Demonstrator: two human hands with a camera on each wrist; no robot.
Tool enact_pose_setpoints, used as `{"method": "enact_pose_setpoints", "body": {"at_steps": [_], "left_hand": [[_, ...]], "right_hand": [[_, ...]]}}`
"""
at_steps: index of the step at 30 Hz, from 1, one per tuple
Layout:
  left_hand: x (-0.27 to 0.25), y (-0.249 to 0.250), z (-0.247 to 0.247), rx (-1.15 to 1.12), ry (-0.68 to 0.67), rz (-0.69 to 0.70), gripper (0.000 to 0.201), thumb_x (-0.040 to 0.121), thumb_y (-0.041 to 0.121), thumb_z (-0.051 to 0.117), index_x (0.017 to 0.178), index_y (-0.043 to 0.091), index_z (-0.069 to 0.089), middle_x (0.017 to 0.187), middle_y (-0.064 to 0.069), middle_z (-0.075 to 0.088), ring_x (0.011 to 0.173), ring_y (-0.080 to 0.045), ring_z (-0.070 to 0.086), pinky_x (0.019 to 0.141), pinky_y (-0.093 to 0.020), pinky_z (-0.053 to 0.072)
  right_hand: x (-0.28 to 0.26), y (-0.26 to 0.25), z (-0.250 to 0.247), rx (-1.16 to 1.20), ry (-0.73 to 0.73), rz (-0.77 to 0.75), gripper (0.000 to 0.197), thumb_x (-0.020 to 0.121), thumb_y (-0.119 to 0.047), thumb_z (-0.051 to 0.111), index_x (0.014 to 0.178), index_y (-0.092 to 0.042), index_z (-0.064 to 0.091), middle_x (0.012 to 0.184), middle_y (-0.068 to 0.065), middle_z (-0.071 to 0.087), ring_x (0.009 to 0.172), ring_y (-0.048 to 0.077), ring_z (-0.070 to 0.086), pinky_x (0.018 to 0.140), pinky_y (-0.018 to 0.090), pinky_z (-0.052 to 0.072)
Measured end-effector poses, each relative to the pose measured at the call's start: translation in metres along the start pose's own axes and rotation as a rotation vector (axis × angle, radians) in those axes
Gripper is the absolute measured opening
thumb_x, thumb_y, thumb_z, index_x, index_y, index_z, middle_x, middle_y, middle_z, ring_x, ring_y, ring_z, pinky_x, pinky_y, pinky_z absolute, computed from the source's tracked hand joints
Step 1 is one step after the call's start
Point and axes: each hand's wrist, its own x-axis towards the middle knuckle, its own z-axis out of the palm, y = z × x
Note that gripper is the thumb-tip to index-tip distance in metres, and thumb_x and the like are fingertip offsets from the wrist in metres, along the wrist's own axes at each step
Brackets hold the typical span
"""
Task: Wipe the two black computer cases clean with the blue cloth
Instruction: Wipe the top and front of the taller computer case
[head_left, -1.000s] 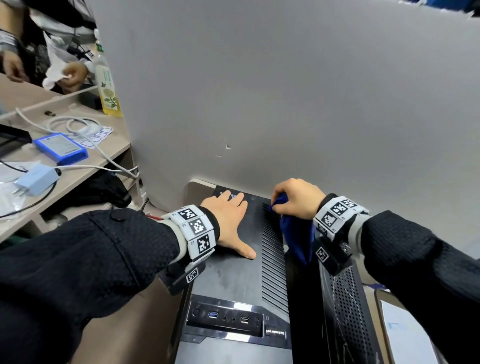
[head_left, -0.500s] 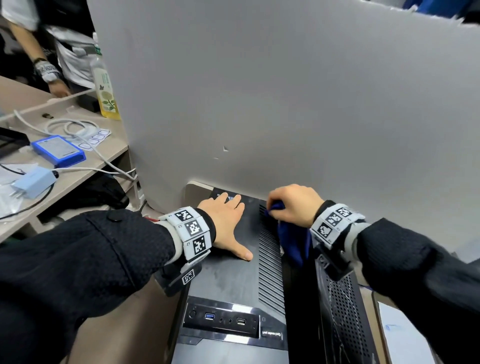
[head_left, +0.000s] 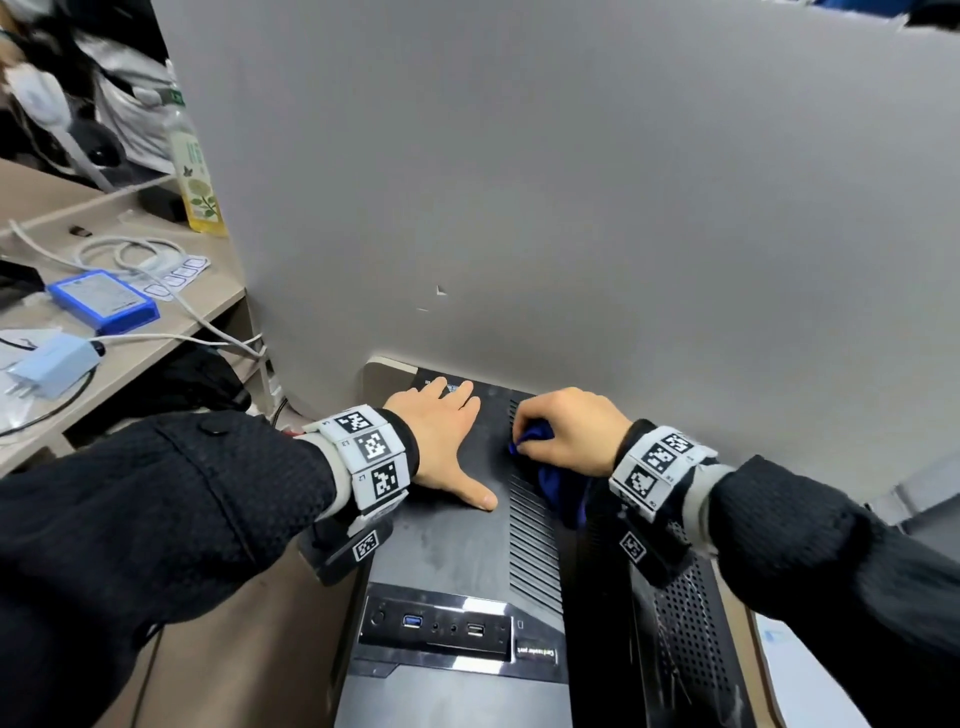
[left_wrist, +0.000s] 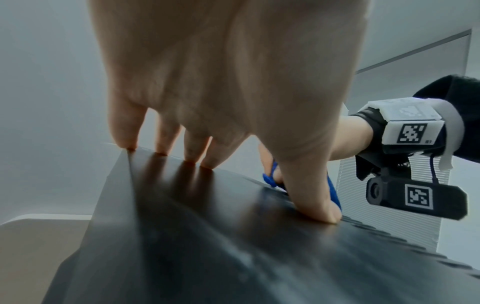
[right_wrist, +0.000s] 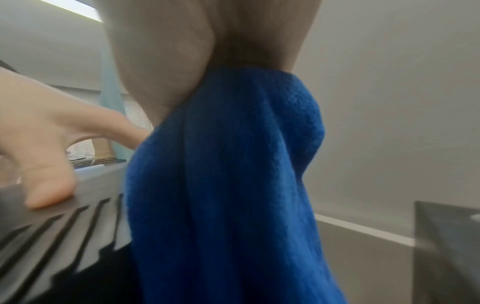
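Against a grey partition (head_left: 571, 208), the blue cloth (head_left: 558, 486) is being gripped by the right hand (head_left: 569, 431) over the left black case (head_left: 452, 551), steadied by the flat, outspread left hand (head_left: 444, 441); vent slots (head_left: 535, 545) are best being followed lengthwise.

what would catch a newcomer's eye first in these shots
The blue cloth, bunched in the right hand and draped over the vent slots at the back of the left black computer case. Beside it, the left hand lies flat on that top, under a large grey partition.
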Motion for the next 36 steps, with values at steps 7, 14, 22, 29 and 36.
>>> {"method": "enact_pose_setpoints", "body": {"at_steps": [7, 14, 22, 29, 36], "left_hand": [[-0.001, 0.000, 0.000, -0.005, -0.001, 0.004, 0.124, 0.063, 0.088, 0.052, 0.154, 0.017, 0.008, 0.163, 0.001, -0.002, 0.149, -0.023, -0.002, 0.117, -0.043, 0.017], [-0.001, 0.000, 0.001, -0.002, -0.002, 0.002, 0.124, 0.062, 0.089, 0.052, 0.154, 0.017, 0.008, 0.163, 0.001, -0.001, 0.149, -0.024, -0.001, 0.117, -0.044, 0.017], [0.001, -0.002, 0.003, -0.003, 0.013, 0.016, 0.123, 0.063, 0.088, 0.051, 0.154, 0.018, 0.007, 0.163, 0.001, -0.002, 0.149, -0.025, -0.002, 0.117, -0.044, 0.017], [-0.001, -0.002, 0.002, -0.002, 0.044, 0.030, 0.120, 0.064, 0.087, 0.052, 0.152, 0.015, 0.014, 0.162, 0.000, 0.007, 0.148, -0.024, 0.005, 0.115, -0.043, 0.023], [-0.001, -0.005, 0.004, -0.058, 0.042, 0.034, 0.123, 0.065, 0.085, 0.055, 0.154, 0.015, 0.008, 0.162, -0.002, -0.001, 0.149, -0.024, -0.002, 0.118, -0.042, 0.014]], "right_hand": [[-0.024, 0.017, -0.009, -0.289, -0.284, 0.008, 0.015, 0.078, -0.035, 0.063, 0.093, -0.031, 0.067, 0.093, -0.011, 0.067, 0.092, 0.018, 0.062, 0.068, 0.024, 0.038], [0.003, -0.002, 0.004, 0.025, 0.051, 0.103, 0.010, 0.082, -0.036, 0.061, 0.091, -0.033, 0.062, 0.098, -0.009, 0.067, 0.098, 0.020, 0.059, 0.077, 0.032, 0.047], [-0.002, 0.048, -0.014, 0.122, -0.078, 0.140, 0.010, 0.072, -0.036, 0.073, 0.070, -0.036, 0.063, 0.081, -0.008, 0.069, 0.083, 0.015, 0.065, 0.080, 0.036, 0.053], [0.039, 0.015, -0.008, 0.532, 0.079, 0.064, 0.050, 0.090, -0.012, 0.063, 0.137, -0.012, 0.047, 0.132, 0.007, 0.052, 0.120, 0.021, 0.051, 0.101, 0.030, 0.041], [0.043, 0.027, 0.001, -0.099, -0.003, 0.117, 0.042, 0.082, -0.015, 0.048, 0.119, -0.033, 0.059, 0.116, -0.001, 0.057, 0.110, 0.025, 0.056, 0.084, 0.037, 0.048]]}}
